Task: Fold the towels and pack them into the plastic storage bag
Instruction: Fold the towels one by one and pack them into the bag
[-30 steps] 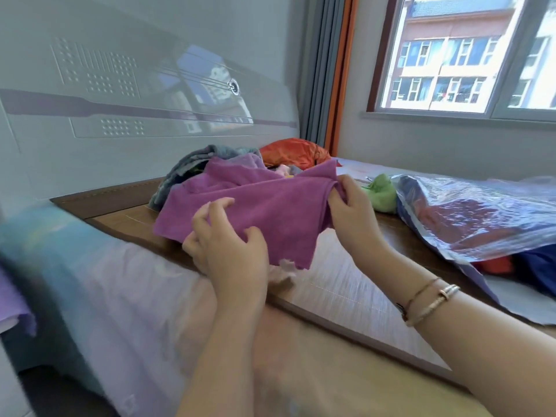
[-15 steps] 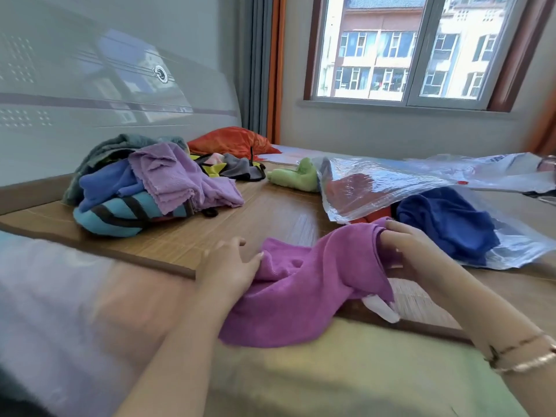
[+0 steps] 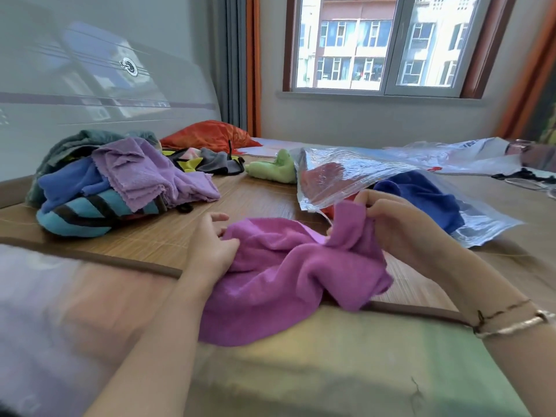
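The magenta towel (image 3: 288, 275) lies crumpled across the near edge of the bamboo mat (image 3: 186, 233), its lower part spilling over the mat's dark border toward the person. Its long axis runs roughly left to right between the two hands. The right hand (image 3: 400, 227) pinches the towel's upper right corner and holds it lifted off the mat, thumb and fingers curled round the cloth. The left hand (image 3: 210, 245) rests at the towel's left edge with fingers loosely spread; it touches the cloth, but whether it grasps any of it cannot be told.

The plastic storage bag (image 3: 376, 176) lies just beyond the right hand, its mouth facing the towel, so the right hand is the nearer one for packing. My judgement is that the towel must first be spread flat and folded, the raised corner drawn toward the left hand.

Inside the bag a blue towel (image 3: 427, 197) and something red show through the film; glare hides how they are folded. The pile of unfolded towels (image 3: 111, 185) sits toward the mat's far left corner, well apart. A green cloth (image 3: 273, 170) lies behind the bag. The towel's far corners are buried in its own folds.
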Motion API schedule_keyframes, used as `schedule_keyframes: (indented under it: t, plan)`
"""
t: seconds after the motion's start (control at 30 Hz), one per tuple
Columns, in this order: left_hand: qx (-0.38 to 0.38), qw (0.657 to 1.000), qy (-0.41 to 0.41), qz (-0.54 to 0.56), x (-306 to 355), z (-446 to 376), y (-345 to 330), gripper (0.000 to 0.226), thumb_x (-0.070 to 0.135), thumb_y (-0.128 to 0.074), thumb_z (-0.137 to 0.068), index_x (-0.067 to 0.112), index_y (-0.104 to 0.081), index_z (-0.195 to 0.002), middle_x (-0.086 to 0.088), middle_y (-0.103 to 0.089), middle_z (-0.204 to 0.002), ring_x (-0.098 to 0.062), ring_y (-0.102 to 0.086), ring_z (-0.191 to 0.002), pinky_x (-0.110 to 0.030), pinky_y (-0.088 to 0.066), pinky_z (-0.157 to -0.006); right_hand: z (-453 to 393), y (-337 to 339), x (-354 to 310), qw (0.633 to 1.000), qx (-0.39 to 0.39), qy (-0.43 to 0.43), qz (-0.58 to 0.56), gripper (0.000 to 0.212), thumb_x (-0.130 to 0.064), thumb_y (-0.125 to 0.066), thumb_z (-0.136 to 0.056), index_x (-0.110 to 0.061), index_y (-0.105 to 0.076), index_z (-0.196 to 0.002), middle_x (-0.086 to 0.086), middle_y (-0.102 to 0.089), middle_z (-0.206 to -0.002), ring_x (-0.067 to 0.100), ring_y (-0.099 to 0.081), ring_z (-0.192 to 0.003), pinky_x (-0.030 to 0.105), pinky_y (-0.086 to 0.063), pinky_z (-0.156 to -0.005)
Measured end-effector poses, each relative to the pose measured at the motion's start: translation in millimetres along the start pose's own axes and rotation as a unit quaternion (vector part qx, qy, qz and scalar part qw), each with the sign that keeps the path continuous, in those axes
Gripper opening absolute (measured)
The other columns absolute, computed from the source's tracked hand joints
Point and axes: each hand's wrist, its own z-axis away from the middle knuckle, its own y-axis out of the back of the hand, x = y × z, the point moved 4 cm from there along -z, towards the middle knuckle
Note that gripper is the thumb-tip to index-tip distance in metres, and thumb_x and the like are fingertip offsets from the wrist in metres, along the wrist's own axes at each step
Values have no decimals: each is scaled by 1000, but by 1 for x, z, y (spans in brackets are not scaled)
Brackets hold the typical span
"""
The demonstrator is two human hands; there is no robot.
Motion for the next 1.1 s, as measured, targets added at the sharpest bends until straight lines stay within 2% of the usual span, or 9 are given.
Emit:
schedule_keyframes:
  t: [0.17,0.3,0.43,0.53,0.63,0.7,0.8,0.9,1.1]
  plan:
    - [31,998,-15,44,-4,1,12,33,1,-59,-87,12,-51,-117,3,-63,-79,-14,-56,-69,-28,-46,-68,5,14,18,992,60,-60,95,14,-9,-46,-84,-14,-56,-78,18,-50,-84,28,-48,-74,30,-43,-59]
    - [-31,999,-17,13,-2,8,11,45,11,-65,-88,20,-48,-129,-7,-65,-105,-15,-63,-89,-26,-47,-77,5,39,29,954,238,-122,140,18,-1,-40,-93,-14,-52,-99,10,-56,-93,18,-58,-71,29,-50,-51]
    - [-124,987,-94,46,24,20,8,63,-4,-60,-86,32,-44,-135,2,-69,-111,-12,-66,-101,-29,-53,-87,3,41,22,864,308,-48,395,33,-6,-55,-79,-14,-43,-108,12,-56,-113,30,-56,-100,44,-50,-86]
    - [-195,967,-163,32,52,30,4,65,-7,-53,-89,38,-45,-134,4,-73,-105,-14,-67,-102,-34,-52,-91,-2,0,-7,875,227,103,415,60,-17,-53,-64,-33,-48,-122,6,-50,-128,27,-46,-119,44,-41,-102]
    - [-261,943,-206,5,77,40,1,65,-6,-54,-89,40,-45,-135,3,-74,-103,-14,-68,-100,-35,-51,-92,-22,-41,-21,923,8,72,377,70,-9,-57,-73,-54,-41,-125,-7,-23,-155,18,-21,-143,42,-22,-116]
    - [-284,934,-216,-7,91,44,2,63,-6,-54,-89,37,-46,-134,2,-74,-103,-8,-68,-95,-25,-50,-85,-32,-50,-27,900,-103,-17,422,53,-14,-61,-76,-43,-54,-120,-7,-29,-152,15,-27,-140,40,-29,-112]
    - [-277,935,-222,8,115,47,13,54,-5,-56,-89,25,-48,-133,-3,-71,-107,-6,-65,-100,-17,-48,-86,-34,-54,-38,859,-183,-105,467,22,-19,-65,-83,-14,-63,-104,2,-61,-98,4,-57,-87,21,-47,-78]
    - [-265,938,-214,-67,127,45,28,52,23,-74,-81,36,-51,-126,6,-67,-108,-3,-62,-104,-24,-48,-96,-39,-53,-66,883,-114,-21,456,5,-16,-62,-91,-17,-61,-87,-1,-59,-82,3,-57,-74,30,-56,-73]
    - [-303,879,-92,-356,105,6,69,17,31,-78,-77,25,-67,-66,13,-64,-69,-4,-58,-69,-12,-41,-57,-73,-40,-111,900,37,-7,435,18,-4,-50,-92,-13,-48,-76,8,-51,-73,22,-55,-65,28,-52,-42]
